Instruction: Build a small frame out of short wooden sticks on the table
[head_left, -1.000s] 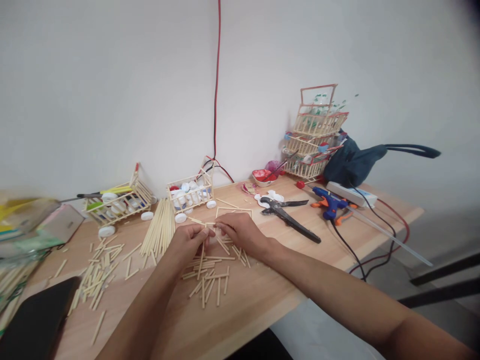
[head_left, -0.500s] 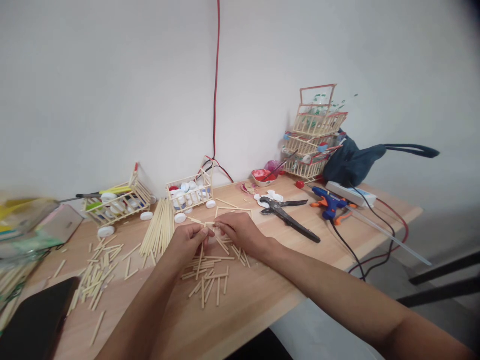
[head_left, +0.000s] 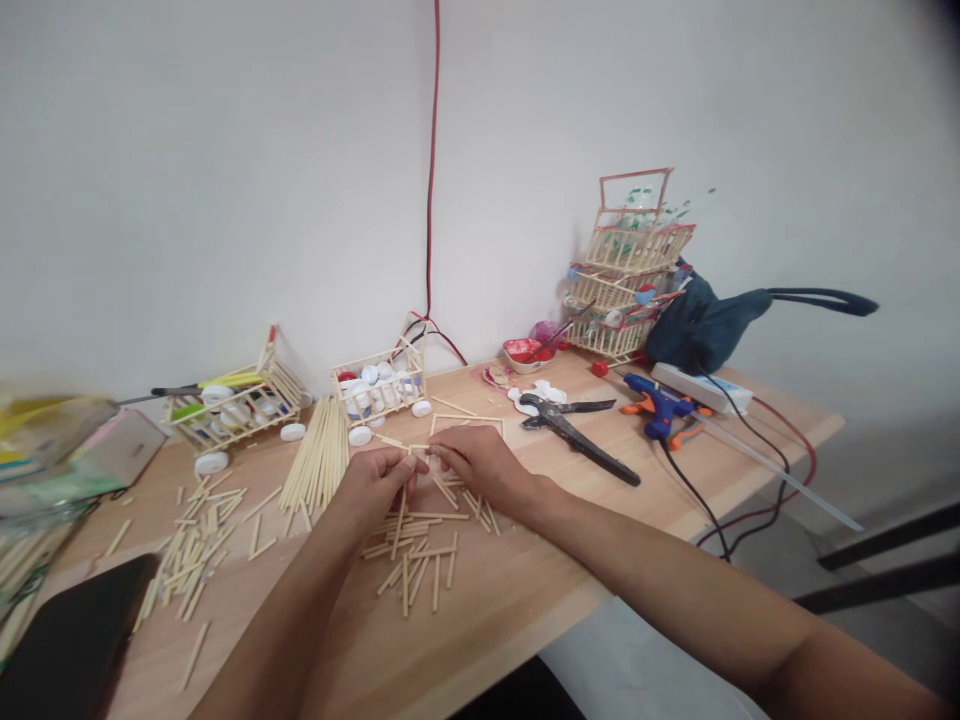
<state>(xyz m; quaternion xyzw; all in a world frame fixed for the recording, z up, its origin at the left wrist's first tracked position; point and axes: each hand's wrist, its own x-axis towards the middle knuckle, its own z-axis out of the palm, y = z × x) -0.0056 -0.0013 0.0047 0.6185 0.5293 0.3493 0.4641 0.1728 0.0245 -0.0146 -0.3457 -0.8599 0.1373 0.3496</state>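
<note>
My left hand and my right hand meet over the middle of the table, fingertips pinched close together. Between them is a small frame of thin wooden sticks; one of its sticks hangs down below my left fingers. Both hands are closed on this frame, though the fingers hide where its pieces join. Behind my right hand lies a larger stick frame. Short cut sticks are scattered on the tabletop just below my hands.
Long sticks fan out left of my hands. Small stick carts stand behind. Black cutters, a blue glue gun with cords and stacked stick baskets are at the right. A dark phone lies front left.
</note>
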